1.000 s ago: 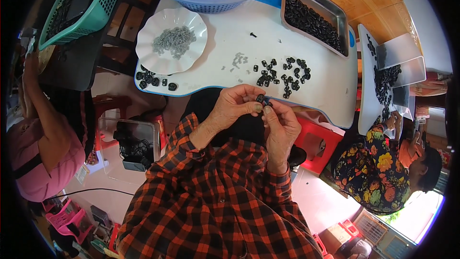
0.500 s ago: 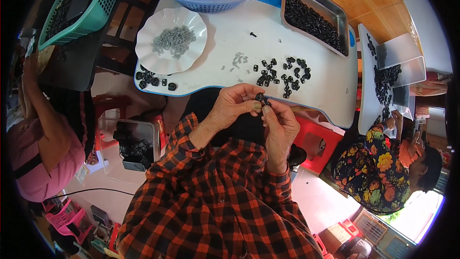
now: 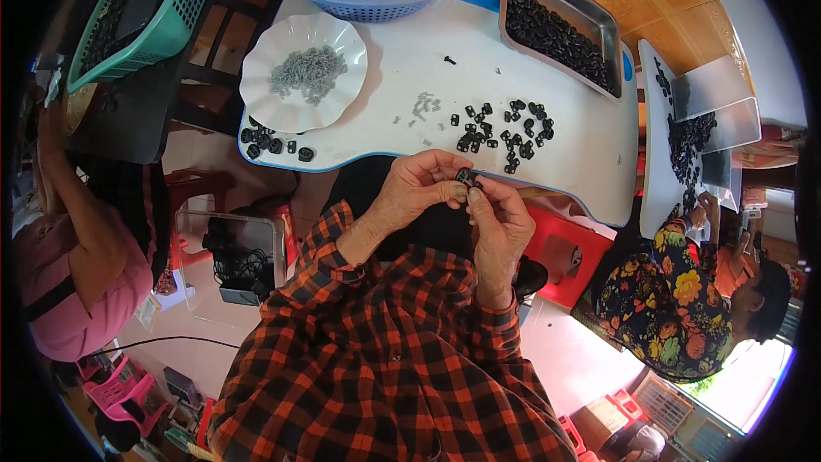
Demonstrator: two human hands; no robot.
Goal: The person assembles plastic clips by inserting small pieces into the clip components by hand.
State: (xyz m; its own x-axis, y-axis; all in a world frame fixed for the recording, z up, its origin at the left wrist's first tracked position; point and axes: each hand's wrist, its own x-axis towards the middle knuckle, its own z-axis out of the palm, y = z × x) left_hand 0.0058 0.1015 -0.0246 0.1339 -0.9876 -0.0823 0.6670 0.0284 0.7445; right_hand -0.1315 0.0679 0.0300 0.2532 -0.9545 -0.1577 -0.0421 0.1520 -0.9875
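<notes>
My left hand (image 3: 409,190) and my right hand (image 3: 502,224) meet just off the table's near edge. Between the fingertips of both is a small black plastic part (image 3: 466,176); my thumbs and forefingers pinch it, and its finer details are partly covered. Beyond my hands, loose black parts with holes (image 3: 484,130) lie scattered on the white table (image 3: 385,68). Small translucent grey pieces (image 3: 425,105) lie to their left. More such pieces are heaped on a white scalloped plate (image 3: 351,90), and several black parts (image 3: 275,145) sit by its near rim.
At the back stands a blue-purple basket (image 3: 376,7) of black parts. A metal tray (image 3: 609,30) of black pieces is at the back right. Co-workers sit at left, in a pink top (image 3: 81,282), and at right, in a floral top (image 3: 676,308). A red stool (image 3: 564,265) is beside me.
My fingers have turned the small black part slightly, so more of its face shows. Both hands stay in about the same place.
</notes>
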